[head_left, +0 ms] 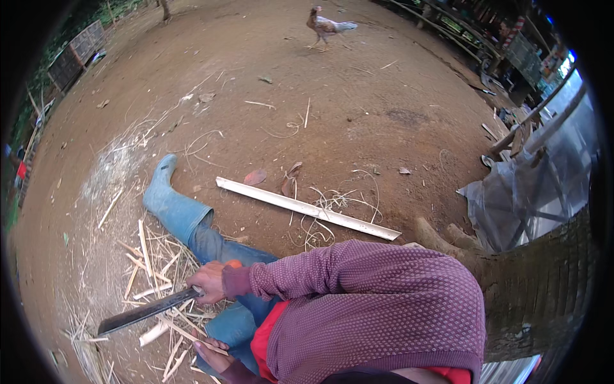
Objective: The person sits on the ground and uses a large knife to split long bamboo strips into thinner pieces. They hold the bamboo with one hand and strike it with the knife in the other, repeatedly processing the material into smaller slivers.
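My right hand (208, 282) is closed around the handle of a machete (144, 312). Its long dark blade points to the left, above a litter of split pieces. Lower down, my left hand (214, 354) grips a thin pale split strip (183, 331), with the fingers partly hidden. The strip lies beneath the blade's level and slants away from that hand. Whether blade and strip touch I cannot tell. Pale splints (146, 253) are scattered on the ground around both hands. A blue rubber boot (169, 192) covers my outstretched leg; the other leg is bent close to the left hand.
A long pale split length (307, 208) lies on the dirt beyond my leg, with curly shavings (329, 201) over it. A tree trunk (537, 288) and plastic sheeting (531, 198) stand at the right. Farther off is a chicken (326, 25). A wooden crate (77, 54) sits far left.
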Available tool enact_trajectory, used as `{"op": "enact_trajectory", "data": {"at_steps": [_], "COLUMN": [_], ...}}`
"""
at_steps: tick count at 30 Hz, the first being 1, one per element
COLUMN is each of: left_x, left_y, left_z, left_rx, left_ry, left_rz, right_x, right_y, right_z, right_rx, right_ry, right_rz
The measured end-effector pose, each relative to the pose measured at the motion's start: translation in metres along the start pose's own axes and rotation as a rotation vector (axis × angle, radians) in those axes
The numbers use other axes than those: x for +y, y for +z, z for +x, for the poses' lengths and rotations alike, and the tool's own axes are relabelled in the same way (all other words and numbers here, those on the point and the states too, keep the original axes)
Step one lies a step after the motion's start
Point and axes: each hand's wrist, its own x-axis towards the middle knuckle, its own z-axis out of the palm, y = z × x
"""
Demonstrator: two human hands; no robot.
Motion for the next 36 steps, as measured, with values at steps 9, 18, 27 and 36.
{"op": "enact_trajectory", "data": {"at_steps": [9, 18, 27, 36], "left_x": [-0.031, -0.068, -0.069, -0.034], "left_y": [-0.033, -0.061, -0.050, -0.027], "left_z": [0.024, 0.044, 0.040, 0.010], "left_rx": [0.064, 0.040, -0.048, 0.135], "left_ry": [-0.141, -0.078, -0.156, -0.241], "left_rz": [0.008, -0.094, -0.312, -0.146], "right_x": [0.051, 0.034, 0.044, 0.042], "right_y": [0.002, 0.030, 0.041, 0.055], "right_z": [-0.037, -0.037, -0.051, -0.041], "right_rx": [-0.128, -0.228, -0.340, -0.403], "right_ry": [0.142, -0.032, -0.089, -0.069], "right_rz": [-0.196, -0.225, -0.315, -0.346]}}
